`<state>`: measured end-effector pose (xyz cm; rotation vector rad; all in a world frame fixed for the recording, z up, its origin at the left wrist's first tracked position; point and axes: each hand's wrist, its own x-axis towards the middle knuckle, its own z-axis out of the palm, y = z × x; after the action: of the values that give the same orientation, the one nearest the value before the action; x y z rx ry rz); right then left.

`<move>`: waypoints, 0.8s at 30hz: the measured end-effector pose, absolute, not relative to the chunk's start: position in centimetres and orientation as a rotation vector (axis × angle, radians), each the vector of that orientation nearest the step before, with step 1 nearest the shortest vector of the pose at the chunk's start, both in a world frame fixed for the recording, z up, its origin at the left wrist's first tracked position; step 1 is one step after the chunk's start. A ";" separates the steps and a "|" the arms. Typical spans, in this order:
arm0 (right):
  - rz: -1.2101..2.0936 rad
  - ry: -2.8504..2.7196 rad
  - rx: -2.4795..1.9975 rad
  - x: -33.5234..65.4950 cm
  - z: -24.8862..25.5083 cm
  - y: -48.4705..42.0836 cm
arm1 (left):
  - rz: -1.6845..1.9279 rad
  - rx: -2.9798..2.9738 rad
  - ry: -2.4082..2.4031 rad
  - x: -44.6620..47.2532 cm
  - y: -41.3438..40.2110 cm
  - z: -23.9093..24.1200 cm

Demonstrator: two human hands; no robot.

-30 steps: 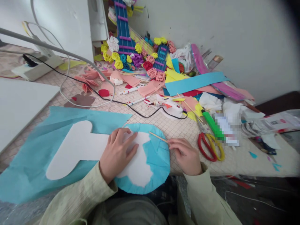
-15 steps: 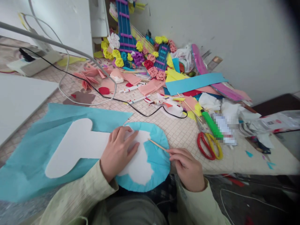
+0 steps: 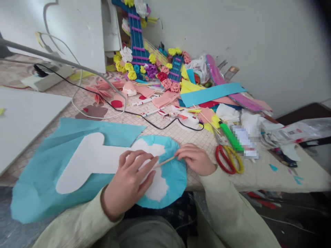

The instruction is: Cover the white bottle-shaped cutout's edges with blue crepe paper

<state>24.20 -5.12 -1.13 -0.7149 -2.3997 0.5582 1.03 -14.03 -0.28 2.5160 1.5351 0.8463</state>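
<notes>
Two hands on the job: L hand sits over the round end of the white cutout, fingers spread apart & slightly curled, nothing gripped as far as I can see; R hand has thumb & fingertips pinched on a thin wooden stick. Cutout lies on the table, narrow part over a blue sheet, round end out past the near edge, w/ blue paper folded over its R & lower rim. Main risk, IMO: that overhang. Too much push there w/ weak L-hand hold & the cutout could tip or bend toward the lap. Stick's far end is v. close to L fingertips; a slip = a poke, or a smear if the tip's wet (can't tell). Dragging it across the ragged paper edge could lift or tear a flap, esp. if thin. Sleeve nr. the blue sheet may crease or pull it. Scissors lie just beyond R hand, so a wide elbow swing might knock them.
</notes>
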 end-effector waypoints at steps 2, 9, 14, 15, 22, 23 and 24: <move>0.545 -2.418 -0.715 23.7 -1.4 -4.9 | 0.669 2.551 1.477 1.6 -14.7 -0.2; 0.310 -2.439 -0.761 24.5 -2.0 -5.5 | 0.408 2.667 1.602 2.8 -15.6 -1.5; 0.090 -2.723 -0.795 25.1 -2.3 -6.2 | 0.379 2.716 1.651 2.9 -15.8 -1.2; 0.057 -2.766 -0.806 25.0 -2.4 -6.4 | 0.393 2.725 1.632 2.9 -15.9 -1.2; -0.057 -2.850 -0.877 23.9 -2.1 -6.6 | 0.384 2.786 1.484 3.2 -15.9 -1.9; -0.061 -2.856 -0.881 23.7 -2.0 -6.6 | 0.365 2.789 1.488 3.2 -16.0 -2.0; -0.064 -2.861 -0.887 23.6 -2.0 -6.7 | 0.345 2.800 1.482 3.2 -16.0 -2.0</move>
<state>23.61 -6.66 -1.96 -0.8872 -2.8610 -0.0642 3.16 -16.00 -1.99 2.8003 1.4821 0.3449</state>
